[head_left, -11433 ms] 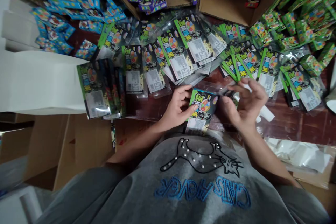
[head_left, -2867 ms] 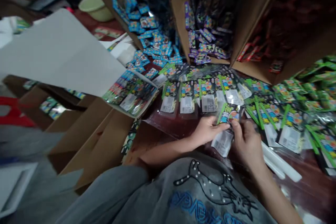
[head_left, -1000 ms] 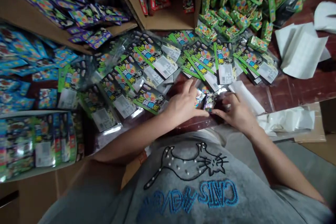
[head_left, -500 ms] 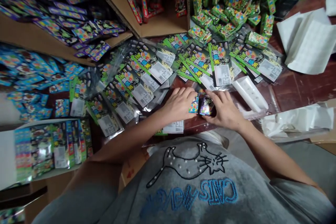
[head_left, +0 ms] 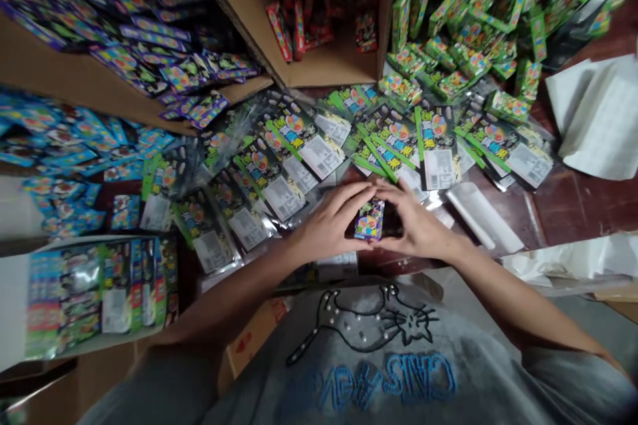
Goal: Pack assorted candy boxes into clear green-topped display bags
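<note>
A small purple-edged box, with a colourful front, stands between my hands near the table's front edge. My left hand is closed round its left side, fingers at the top and thumb at the bottom. My right hand curves round the right side, its fingertips and thumb meeting the box's top and bottom edges, with a dark gap inside the palm. Whether other boxes lie behind the purple one is hidden. Flat black-and-green packets lie just beyond my left hand, and another packet lies beyond my right.
Cardboard boxes hold purple packs and red packs. Green boxes are heaped at the back right, blue packs at the left. A white tray and white sheets lie at the right.
The blue-edged and purple boxes were side by side between my hands; now one purple-edged box faces up there. My hands have drawn together, and the whole view has shifted.
</note>
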Demonstrator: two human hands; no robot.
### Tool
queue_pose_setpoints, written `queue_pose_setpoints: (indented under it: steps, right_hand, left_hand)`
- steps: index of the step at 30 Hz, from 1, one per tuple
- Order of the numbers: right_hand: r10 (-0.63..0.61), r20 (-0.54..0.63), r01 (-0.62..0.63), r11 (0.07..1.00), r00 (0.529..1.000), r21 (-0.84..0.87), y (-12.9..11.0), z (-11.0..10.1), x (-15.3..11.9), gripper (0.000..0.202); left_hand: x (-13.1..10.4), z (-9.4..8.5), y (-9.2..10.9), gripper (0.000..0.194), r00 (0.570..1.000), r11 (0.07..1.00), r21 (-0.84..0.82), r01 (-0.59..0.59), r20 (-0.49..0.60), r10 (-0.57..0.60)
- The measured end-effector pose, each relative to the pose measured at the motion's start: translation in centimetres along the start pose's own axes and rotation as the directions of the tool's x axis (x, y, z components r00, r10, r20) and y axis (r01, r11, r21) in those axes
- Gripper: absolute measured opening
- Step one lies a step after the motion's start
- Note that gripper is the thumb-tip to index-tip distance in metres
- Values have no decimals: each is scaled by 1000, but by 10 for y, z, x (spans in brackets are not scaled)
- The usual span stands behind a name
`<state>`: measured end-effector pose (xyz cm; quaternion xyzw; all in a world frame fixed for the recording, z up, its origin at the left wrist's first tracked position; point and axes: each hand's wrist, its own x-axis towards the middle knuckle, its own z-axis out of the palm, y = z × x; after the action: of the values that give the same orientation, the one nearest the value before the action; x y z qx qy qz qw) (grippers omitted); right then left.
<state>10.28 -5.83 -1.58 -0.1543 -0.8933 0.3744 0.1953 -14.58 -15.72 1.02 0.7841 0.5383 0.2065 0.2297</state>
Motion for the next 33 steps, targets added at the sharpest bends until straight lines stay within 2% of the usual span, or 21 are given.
queue_pose_setpoints:
  steps: [2, 3, 5, 6, 8, 9, 11, 13, 15, 16, 18, 21, 23, 25, 26, 28, 30, 33]
  right_hand:
    - [-24, 69, 29, 998, 997, -64, 3, -4, 9, 120]
    - [-32, 94, 42, 994, 995, -105, 8, -12, 14, 127]
    - [-38, 80, 55, 974, 996, -221, 24, -38, 29, 127]
    - [-36, 32, 44, 955, 999, -294, 37, -58, 38, 121]
    - [-11, -135, -51, 894, 991, -444, 71, -104, 62, 104]
    - [31, -249, -158, 847, 968, -507, 91, -127, 75, 94]
    - [150, -454, -409, 727, 878, -552, 135, -168, 101, 79]
    - [258, -534, -558, 635, 805, -534, 172, -194, 123, 75]
    - [294, -543, -589, 622, 786, -515, 189, -206, 137, 73]
    - [294, -538, -583, 633, 790, -510, 187, -208, 140, 69]
    - [260, -511, -533, 674, 819, -511, 165, -205, 132, 59]
    - [146, -375, -342, 772, 915, -535, 98, -180, 88, 44]
    - [50, -243, -174, 835, 969, -522, 49, -152, 44, 36]
    - [-15, -120, -46, 873, 993, -486, 10, -117, -5, 32]
    - [-44, -59, 11, 881, 997, -472, -2, -99, -28, 31]
    - [-85, 48, 98, 883, 995, -459, -14, -67, -68, 34]
    - [-84, 96, 119, 874, 992, -470, -13, -42, -97, 37]
    - [28, 79, 16, 861, 997, -508, -10, -24, -118, 37]
  left_hand:
    - [-4, -4, -9, 110, 998, 999, 25, 49, -35, -48]
    - [-7, -4, -14, 110, 994, 995, 38, 89, -62, -86]
    - [-10, -4, -25, 113, 985, 988, 68, 141, -112, -133]
    - [-11, -3, -28, 114, 982, 985, 85, 149, -127, -137]
    - [-9, -2, -28, 114, 981, 983, 106, 147, -144, -131]
    - [-6, -1, -24, 114, 980, 984, 106, 143, -153, -126]
    - [5, 5, -10, 111, 984, 990, 90, 110, -148, -96]
    - [24, 16, 6, 104, 998, 997, 71, 1, -69, 4]
    - [44, 31, 16, 96, 986, 987, 58, -149, 83, 144]
    - [52, 38, 18, 93, 969, 978, 59, -202, 157, 190]
    - [61, 50, 16, 89, 948, 969, 98, -228, 251, 198]
    - [54, 53, 8, 93, 958, 970, 180, -164, 262, 113]
    - [43, 45, 1, 102, 968, 969, 199, -149, 232, 101]
    - [43, 28, -10, 107, 974, 966, 200, -164, 185, 127]
    - [49, 16, -17, 103, 979, 965, 204, -166, 150, 137]
    - [80, -12, -38, 79, 993, 964, 241, -116, 57, 105]
    - [130, -41, -64, 48, 999, 949, 315, 28, -49, -13]
    - [218, -74, -103, 52, 968, 887, 388, 249, -114, -223]
